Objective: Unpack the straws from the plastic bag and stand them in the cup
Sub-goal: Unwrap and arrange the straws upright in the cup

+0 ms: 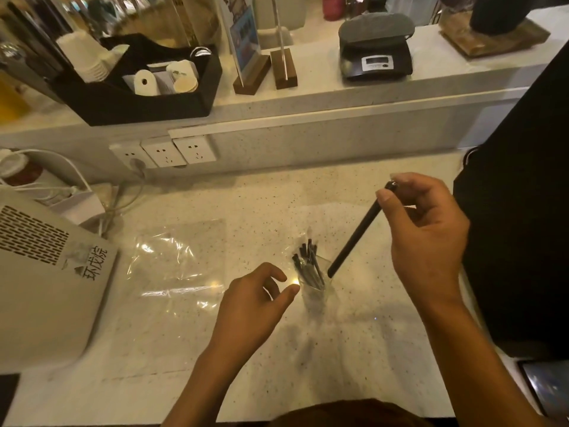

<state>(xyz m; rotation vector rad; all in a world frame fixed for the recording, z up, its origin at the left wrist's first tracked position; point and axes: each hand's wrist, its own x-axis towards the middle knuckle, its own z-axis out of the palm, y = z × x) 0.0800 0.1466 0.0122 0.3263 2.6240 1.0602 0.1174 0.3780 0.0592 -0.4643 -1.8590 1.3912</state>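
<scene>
Just below my right hand a black straw slants down toward the clear cup, its lower tip at the cup's rim, and I pinch its top end between thumb and fingertips, the other fingers loosely curled. To do this well I should, I think, bring the straw more upright and let the tip clear the rim before I let go, so it slides in beside the straws already standing there and does not knock the light cup over. My left hand sits just left of the cup, fingers half curled and holding nothing; whether it touches the cup I cannot tell, but it is placed to steady it. Further left of that hand the plastic bag lies flat on the speckled counter, apparently emptied. Beyond both hands are the wall sockets, and on the ledge above them a black organiser and a scale, none of them in my way.
</scene>
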